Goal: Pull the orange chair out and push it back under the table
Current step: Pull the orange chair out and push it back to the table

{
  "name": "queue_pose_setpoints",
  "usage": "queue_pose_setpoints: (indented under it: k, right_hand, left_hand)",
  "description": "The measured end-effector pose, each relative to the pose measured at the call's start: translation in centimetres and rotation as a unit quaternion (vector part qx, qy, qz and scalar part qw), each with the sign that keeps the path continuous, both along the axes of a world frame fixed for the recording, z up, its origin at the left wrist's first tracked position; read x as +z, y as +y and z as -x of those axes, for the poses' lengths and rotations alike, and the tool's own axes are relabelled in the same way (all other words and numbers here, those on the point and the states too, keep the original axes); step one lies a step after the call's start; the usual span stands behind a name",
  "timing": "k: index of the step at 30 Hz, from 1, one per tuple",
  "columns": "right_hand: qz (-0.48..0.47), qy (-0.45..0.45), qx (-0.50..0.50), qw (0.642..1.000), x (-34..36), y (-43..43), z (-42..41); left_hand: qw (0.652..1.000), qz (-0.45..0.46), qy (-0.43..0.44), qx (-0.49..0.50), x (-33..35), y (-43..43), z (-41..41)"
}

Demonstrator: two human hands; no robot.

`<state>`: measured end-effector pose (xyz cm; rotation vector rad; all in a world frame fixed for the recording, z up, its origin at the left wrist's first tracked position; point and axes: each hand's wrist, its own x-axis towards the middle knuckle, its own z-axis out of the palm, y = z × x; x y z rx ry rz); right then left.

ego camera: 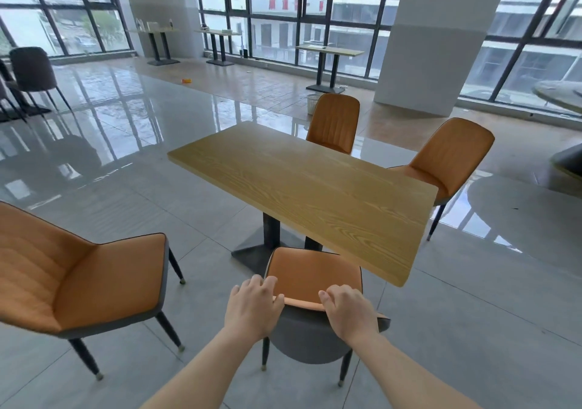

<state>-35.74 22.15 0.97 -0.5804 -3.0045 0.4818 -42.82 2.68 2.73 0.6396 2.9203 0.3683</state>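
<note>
An orange chair [315, 275] with a grey back shell and dark legs stands right in front of me, its seat partly under the near edge of the wooden table [315, 188]. My left hand [253, 306] grips the left part of the backrest's top edge, fingers curled over it. On the right part of the same edge, my right hand [348, 311] holds on the same way.
Another orange chair [78, 282] stands pulled out at my left. Two more orange chairs [333, 123] [450, 160] sit on the table's far side. The table's dark pedestal base [267, 245] is under it. Glossy tiled floor surrounds the table; pillars, windows and other tables stand further back.
</note>
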Motion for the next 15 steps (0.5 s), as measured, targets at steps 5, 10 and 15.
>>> queue_pose_setpoints:
  k: [5,10,15]
  right_hand:
    - [0.004,0.040,0.039,0.998,2.4,-1.1,0.3]
    - [0.014,0.083,0.083,0.993,4.1,-3.7,1.2]
    - [0.013,0.127,0.142,0.982,6.3,-9.0,2.7]
  left_hand:
    - [0.999,-0.009,0.043,0.029,2.0,-2.8,-1.0]
    - [0.996,-0.030,0.056,0.070,3.7,-7.1,-1.7]
    - [0.988,-0.048,0.082,0.118,5.0,-13.3,-1.7]
